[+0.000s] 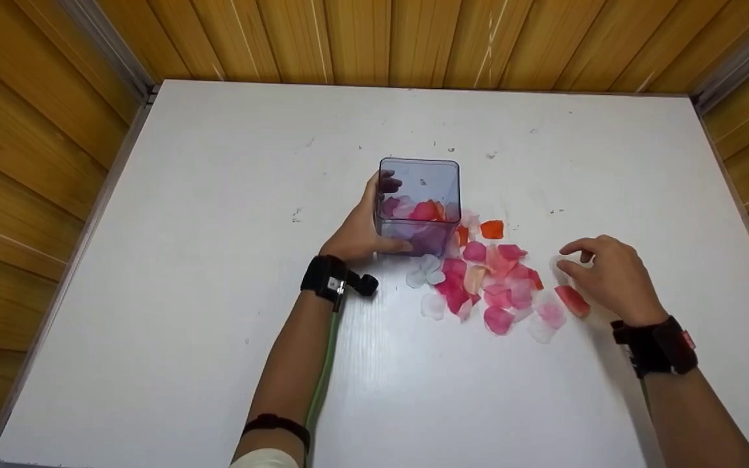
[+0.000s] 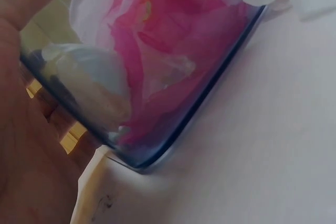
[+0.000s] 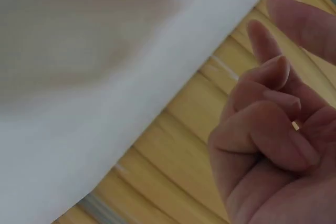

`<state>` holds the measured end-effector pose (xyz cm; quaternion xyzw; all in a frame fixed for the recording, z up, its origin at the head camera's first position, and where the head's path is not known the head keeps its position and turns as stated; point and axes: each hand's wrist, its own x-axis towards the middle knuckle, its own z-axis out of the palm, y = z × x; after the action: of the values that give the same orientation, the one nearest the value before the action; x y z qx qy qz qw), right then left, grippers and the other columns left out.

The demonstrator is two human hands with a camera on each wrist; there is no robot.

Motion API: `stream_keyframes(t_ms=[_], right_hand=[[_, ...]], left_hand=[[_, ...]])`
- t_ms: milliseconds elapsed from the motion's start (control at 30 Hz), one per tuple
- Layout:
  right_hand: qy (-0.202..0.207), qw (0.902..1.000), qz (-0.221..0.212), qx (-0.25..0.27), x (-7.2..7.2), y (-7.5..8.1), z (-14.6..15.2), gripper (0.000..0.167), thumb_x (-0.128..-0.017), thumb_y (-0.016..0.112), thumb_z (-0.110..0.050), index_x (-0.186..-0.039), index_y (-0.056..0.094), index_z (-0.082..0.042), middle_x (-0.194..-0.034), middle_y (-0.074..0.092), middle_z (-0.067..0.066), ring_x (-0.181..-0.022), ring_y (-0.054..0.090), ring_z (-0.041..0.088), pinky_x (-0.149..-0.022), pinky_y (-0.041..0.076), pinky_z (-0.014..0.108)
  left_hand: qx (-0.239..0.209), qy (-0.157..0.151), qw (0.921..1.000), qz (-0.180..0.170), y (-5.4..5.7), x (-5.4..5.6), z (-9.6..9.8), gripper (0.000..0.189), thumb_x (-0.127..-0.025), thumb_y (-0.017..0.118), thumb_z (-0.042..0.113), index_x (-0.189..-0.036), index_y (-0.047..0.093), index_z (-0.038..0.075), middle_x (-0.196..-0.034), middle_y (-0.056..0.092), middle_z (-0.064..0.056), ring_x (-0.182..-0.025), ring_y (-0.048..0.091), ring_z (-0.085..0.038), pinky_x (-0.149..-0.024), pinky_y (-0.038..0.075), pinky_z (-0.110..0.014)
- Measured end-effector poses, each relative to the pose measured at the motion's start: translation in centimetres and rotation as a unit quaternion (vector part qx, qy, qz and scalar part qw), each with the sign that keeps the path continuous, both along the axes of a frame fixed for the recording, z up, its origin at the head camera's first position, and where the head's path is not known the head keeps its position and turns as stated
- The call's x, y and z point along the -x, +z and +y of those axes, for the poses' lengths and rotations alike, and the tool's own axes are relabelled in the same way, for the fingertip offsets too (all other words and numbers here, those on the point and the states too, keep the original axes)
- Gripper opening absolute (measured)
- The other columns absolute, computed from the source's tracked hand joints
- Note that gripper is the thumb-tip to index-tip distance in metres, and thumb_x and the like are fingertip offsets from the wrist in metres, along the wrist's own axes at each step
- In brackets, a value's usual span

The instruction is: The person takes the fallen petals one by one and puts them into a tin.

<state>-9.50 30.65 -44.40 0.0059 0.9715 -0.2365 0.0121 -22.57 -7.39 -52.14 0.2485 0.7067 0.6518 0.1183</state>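
Observation:
A clear bluish plastic box (image 1: pixel 419 188), open at the top, stands tilted on the table with pink, red, orange and white flower petals (image 2: pixel 163 40) inside. My left hand (image 1: pixel 360 231) grips it from the left, thumb across the near side and fingers behind. To the right of the box lies a loose spread of petals (image 1: pixel 508 279). Off the right end of that spread hovers my right hand (image 1: pixel 618 276), thumb and index finger apart, other fingers curled in. A red petal (image 1: pixel 573 301) lies beside it. A faint pale shape (image 1: pixel 554 262) near its fingertips is too indistinct to tell.
The white table (image 1: pixel 218 260) has small dark marks on its surface. Wood-patterned panels (image 1: pixel 387 39) rise behind it and at both sides. A small black camera (image 1: pixel 367 285) juts from the left wrist strap, close to the tabletop.

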Motion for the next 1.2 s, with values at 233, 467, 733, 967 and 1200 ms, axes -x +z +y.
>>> stream_keyframes(t_ms=[233, 467, 733, 967, 1200], right_hand=[[-0.06, 0.9965, -0.058, 0.007, -1.5, -1.3, 1.0, 0.027, -0.095, 0.074, -0.02, -0.113, 0.077, 0.0, -0.101, 0.062, 0.02, -0.085, 0.056, 0.033, -0.064, 0.046, 0.037], [-0.059, 0.9981, -0.017, -0.001, -1.6, -1.7, 0.9, 0.019, -0.094, 0.074, -0.016, -0.102, 0.08, 0.001, -0.094, 0.065, 0.018, -0.081, 0.059, 0.033, -0.062, 0.046, 0.037], [-0.042, 0.9982, 0.042, 0.006, -1.0, -0.3, -0.8, 0.019, -0.092, 0.077, -0.013, -0.104, 0.079, 0.002, -0.091, 0.065, 0.018, -0.083, 0.057, 0.033, -0.065, 0.043, 0.037], [-0.003, 0.9871, 0.154, 0.045, 1.2, 2.7, -5.0, 0.016, -0.089, 0.081, -0.006, -0.103, 0.08, 0.001, -0.082, 0.062, 0.016, -0.079, 0.054, 0.029, -0.068, 0.038, 0.029], [0.034, 0.9805, 0.173, 0.087, 3.6, 6.0, -10.7, 0.018, -0.09, 0.081, -0.008, -0.106, 0.08, -0.001, -0.084, 0.062, 0.015, -0.081, 0.054, 0.026, -0.072, 0.043, 0.036]], left_hand=[[-0.011, -0.007, 0.9998, -0.013, 0.1, 0.0, -0.2, 0.129, -0.063, 0.099, 0.017, -0.162, 0.015, 0.014, -0.156, 0.037, -0.015, -0.138, 0.048, -0.02, -0.114, 0.04, -0.037], [-0.002, -0.004, 0.9999, -0.011, 0.1, 0.0, -0.2, 0.129, -0.065, 0.098, 0.019, -0.162, 0.014, 0.016, -0.156, 0.037, -0.014, -0.139, 0.046, -0.021, -0.115, 0.04, -0.037], [0.003, -0.005, 1.0, 0.0, 0.1, 0.1, -0.1, 0.129, -0.064, 0.098, 0.02, -0.162, 0.015, 0.016, -0.156, 0.038, -0.015, -0.14, 0.044, -0.019, -0.116, 0.038, -0.036], [0.005, -0.008, 0.9999, 0.008, 0.1, 0.1, -0.1, 0.127, -0.064, 0.098, 0.023, -0.161, 0.016, 0.018, -0.156, 0.038, -0.014, -0.14, 0.044, -0.018, -0.116, 0.038, -0.036], [0.007, -0.004, 1.0, 0.0, 0.0, 0.0, -0.2, 0.13, -0.064, 0.099, 0.023, -0.162, 0.015, 0.019, -0.156, 0.038, -0.012, -0.139, 0.046, -0.016, -0.116, 0.038, -0.036]])
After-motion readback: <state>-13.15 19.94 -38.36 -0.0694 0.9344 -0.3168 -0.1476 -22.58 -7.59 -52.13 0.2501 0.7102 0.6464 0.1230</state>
